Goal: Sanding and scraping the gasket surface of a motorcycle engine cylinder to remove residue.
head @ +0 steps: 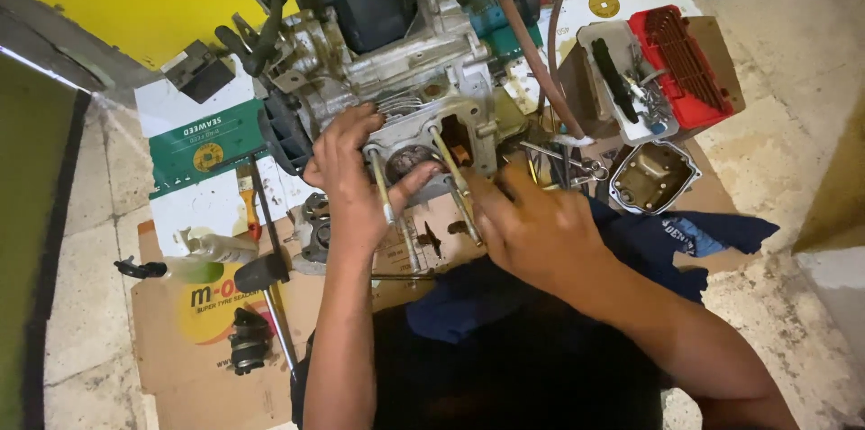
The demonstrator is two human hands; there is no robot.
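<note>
Closest to us, our left hand (356, 187) is wrapped around one long metal rod (380, 185) that sticks out of the gray engine (405, 88). Our right hand (541, 232) pinches low on another rod (458, 185) just beside it. Between the rods we see the round hole with the piston (410, 160). The engine sits on flat cardboard (180, 340) on the floor. A hammer (266, 281) lies to the left and a red cover (680, 65) farther back on the right. We think a rod could bend if we pull sideways, and dirt could fall into the open hole.
</note>
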